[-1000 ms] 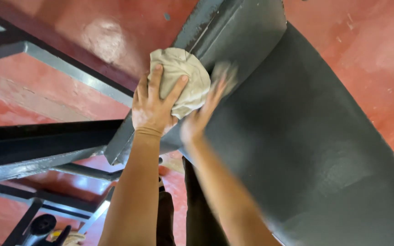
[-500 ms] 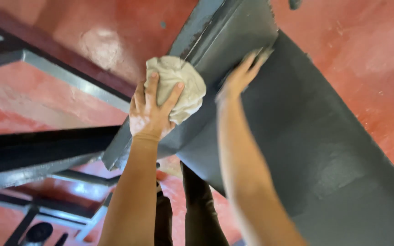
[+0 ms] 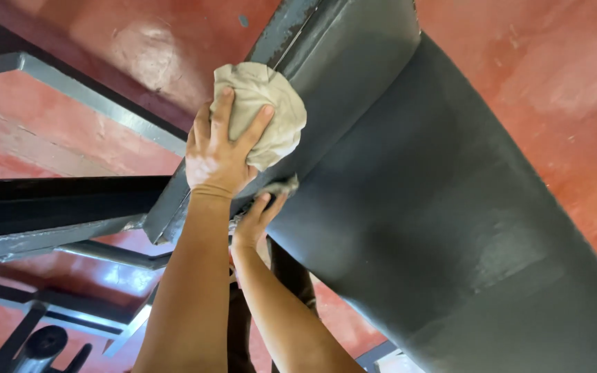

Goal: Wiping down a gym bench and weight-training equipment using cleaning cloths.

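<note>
Left hand (image 3: 217, 160) pressing rag (image 3: 264, 114) against dark sheet (image 3: 437, 207), fingers spread. Right hand (image 3: 256, 220) just below rag, pinching sheet edge.

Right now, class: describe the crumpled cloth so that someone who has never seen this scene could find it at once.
Start at the big dark grey panel slanting across the red floor. Near its upper left edge, the left hand presses a bunched beige cloth against it. It is the only pale, soft thing among dark metal bars.
</note>
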